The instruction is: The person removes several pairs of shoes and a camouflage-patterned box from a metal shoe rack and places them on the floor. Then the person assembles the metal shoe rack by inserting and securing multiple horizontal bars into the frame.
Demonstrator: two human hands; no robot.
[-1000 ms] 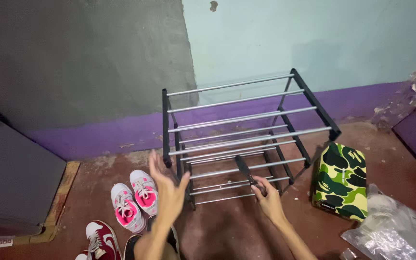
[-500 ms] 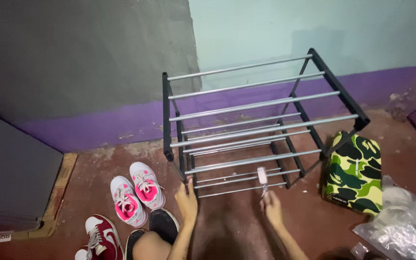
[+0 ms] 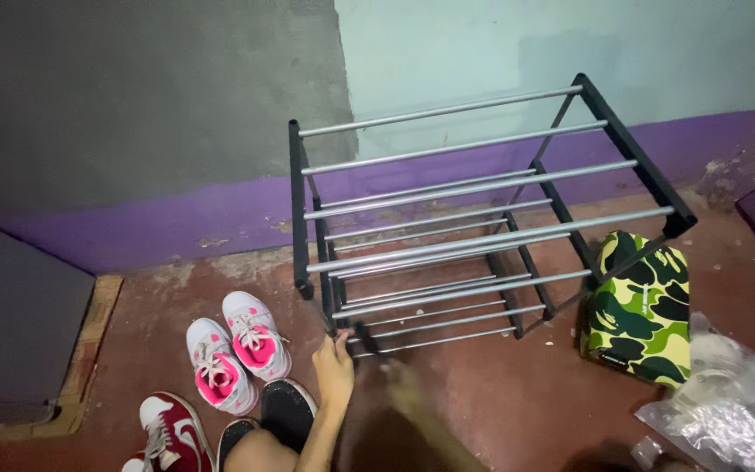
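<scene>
Head view: left hand [image 3: 334, 367] grip clamped on shoe rack [image 3: 474, 218] front-left leg, rack on floor by wall. Right hand [image 3: 404, 389] blurred, grip can't tell. 2 pink-white sneakers [image 3: 233, 350] just left.

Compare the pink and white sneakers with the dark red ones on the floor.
The pink and white sneakers lie fully in view close to the shoe rack; the dark red sneakers sit nearer the camera, cut off by the frame edge. The first pair has pink insides, the second white trim. Both pairs have light laces and stand upright, side by side.
</scene>
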